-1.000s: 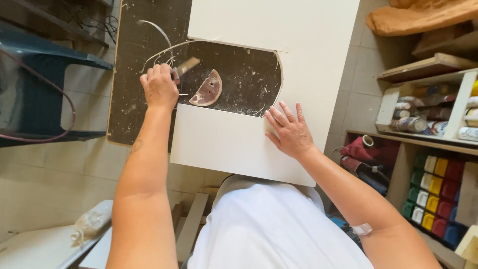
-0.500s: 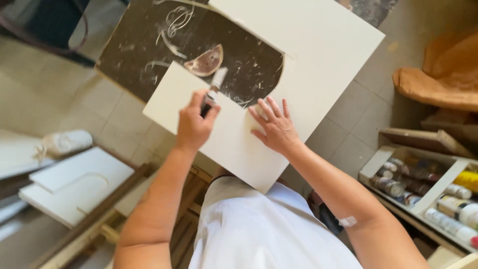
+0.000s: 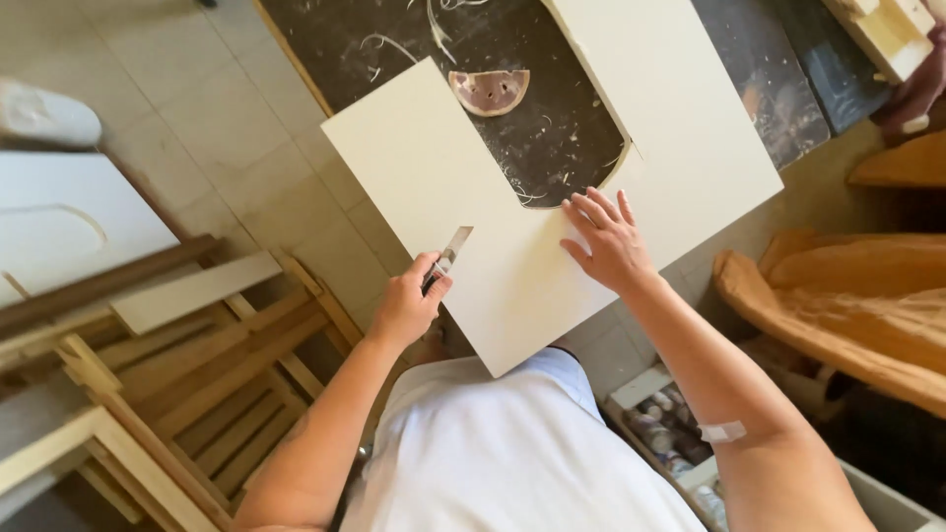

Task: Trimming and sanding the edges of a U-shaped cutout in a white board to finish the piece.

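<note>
My left hand (image 3: 406,307) is closed around a small utility knife with a pale blade (image 3: 448,252), its tip resting on the near edge of the large cream-white board with a curved cut-out (image 3: 493,246). My right hand (image 3: 611,241) lies open, fingers spread flat on the board just below the cut-out. The board overhangs the dark, shaving-strewn desk (image 3: 552,128), where a brown half-round sanding disc (image 3: 489,91) lies in the opening.

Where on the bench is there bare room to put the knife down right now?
Bare board lies between the left hand with the knife and the arched cut-out; more between the right hand and the board's far right corner. The dark benchtop inside the cut-out is crowded: shavings, a half-round sanding disc.
</note>
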